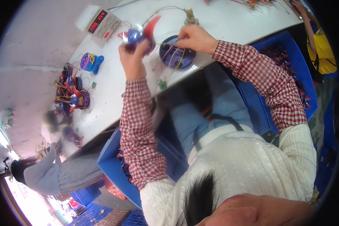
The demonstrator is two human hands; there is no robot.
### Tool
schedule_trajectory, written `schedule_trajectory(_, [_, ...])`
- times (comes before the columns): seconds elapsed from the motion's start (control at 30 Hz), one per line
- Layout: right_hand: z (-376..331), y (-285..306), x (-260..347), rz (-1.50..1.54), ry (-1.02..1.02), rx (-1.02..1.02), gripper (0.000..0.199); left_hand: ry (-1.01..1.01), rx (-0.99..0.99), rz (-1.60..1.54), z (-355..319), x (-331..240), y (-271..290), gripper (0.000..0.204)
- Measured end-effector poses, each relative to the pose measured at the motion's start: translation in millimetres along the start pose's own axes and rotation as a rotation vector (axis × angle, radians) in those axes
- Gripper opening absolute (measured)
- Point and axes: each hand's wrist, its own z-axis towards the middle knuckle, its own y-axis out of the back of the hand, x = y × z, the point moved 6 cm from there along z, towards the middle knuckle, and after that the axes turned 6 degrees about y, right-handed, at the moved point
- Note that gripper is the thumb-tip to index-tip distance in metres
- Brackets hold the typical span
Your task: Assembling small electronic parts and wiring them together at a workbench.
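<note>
My left hand [133, 62] is closed around a blue toy part [135, 36] with red, horn-like points and a white piece. Thin wires in several colours lie between my hands. My right hand [197, 38] pinches some of these wires [176, 46] above a dark blue round dish [188, 60] at the table's near edge. The wires run down across the dish to a small green circuit board [162, 85]. Just beyond my right hand stands a brownish post-like piece [191, 17].
A bench power supply [108, 26] with a red display stands at the far left of the white table [109, 81]. A blue-and-purple toy part [91, 62] and a wired heap [73, 92] lie left. Blue crates [309, 75] holding parts flank me. Other people sit at both sides.
</note>
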Motion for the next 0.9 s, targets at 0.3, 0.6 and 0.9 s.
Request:
schedule_trajectory(0.3, [-3.3, 9.3, -31.9, -0.226, 0.132, -0.167, 0.02, 0.115, 0.212, 0.273, -42.3, 26.9, -34.4, 0.072])
schedule_trajectory(0.6, [4.9, -7.3, -47.1, 0.137, 0.167, -0.264, 0.028, -0.212, 0.149, 0.381, -38.8, 50.7, -20.0, 0.074])
schedule_trajectory(0.9, [12.1, -58.2, 108.9, 0.525, 0.257, 0.156, 0.023, 0.077, -0.016, -0.447, -99.2, -21.3, 58.8, 0.072])
